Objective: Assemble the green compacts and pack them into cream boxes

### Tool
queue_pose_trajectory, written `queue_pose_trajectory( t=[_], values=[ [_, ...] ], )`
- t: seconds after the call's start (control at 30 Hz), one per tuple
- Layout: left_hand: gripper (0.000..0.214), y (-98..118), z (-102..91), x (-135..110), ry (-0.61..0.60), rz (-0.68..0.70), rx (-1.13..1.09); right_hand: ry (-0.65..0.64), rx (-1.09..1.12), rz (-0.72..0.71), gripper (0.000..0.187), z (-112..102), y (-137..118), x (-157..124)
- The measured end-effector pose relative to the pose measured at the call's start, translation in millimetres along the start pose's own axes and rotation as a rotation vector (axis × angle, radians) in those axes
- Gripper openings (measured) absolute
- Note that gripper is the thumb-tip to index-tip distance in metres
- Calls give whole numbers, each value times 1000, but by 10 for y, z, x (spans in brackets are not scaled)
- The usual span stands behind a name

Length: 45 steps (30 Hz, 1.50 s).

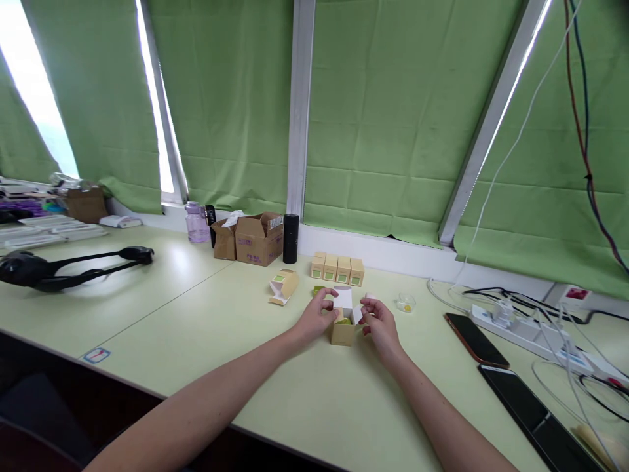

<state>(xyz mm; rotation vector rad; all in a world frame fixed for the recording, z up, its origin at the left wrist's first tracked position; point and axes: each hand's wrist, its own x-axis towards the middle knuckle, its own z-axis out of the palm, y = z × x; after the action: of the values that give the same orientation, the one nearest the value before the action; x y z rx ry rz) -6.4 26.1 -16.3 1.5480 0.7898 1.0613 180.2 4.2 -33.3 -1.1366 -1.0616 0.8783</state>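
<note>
A small kraft cardboard box stands upright on the table with its white-lined flaps raised and its top open. Something yellow-green shows inside it, too small to name. At the box's left side flap, my left hand has its thumb and fingers closed on the edge. My right hand pinches the white flap on the opposite side. Just behind my left fingers lies a green item, partly hidden. An opened carton lies on its side to the left.
Several closed small boxes stand in a row behind. A clear cup sits to the right, near a phone, a dark tablet-like device and a power strip. Larger cartons and a black bottle stand at the back.
</note>
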Motion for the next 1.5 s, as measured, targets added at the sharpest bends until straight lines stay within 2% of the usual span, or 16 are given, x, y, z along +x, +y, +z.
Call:
queue_pose_trajectory(
  t=[0.47, 0.77, 1.37, 1.5],
  values=[
    [43, -61, -10, 29, -2, 17, 18, -80, 43, 36, 47, 35, -41, -50],
    [42, -17, 5, 3, -8, 30, 29, -137, 9, 78, 54, 76, -54, -100],
    [39, -50, 4, 7, -2, 56, 58, -169, -41, 89, 52, 88, -36, -68],
    [45, -42, 19, 0, 7, 50, 37, -171, -41, 92, 50, 84, -26, -53]
  ],
)
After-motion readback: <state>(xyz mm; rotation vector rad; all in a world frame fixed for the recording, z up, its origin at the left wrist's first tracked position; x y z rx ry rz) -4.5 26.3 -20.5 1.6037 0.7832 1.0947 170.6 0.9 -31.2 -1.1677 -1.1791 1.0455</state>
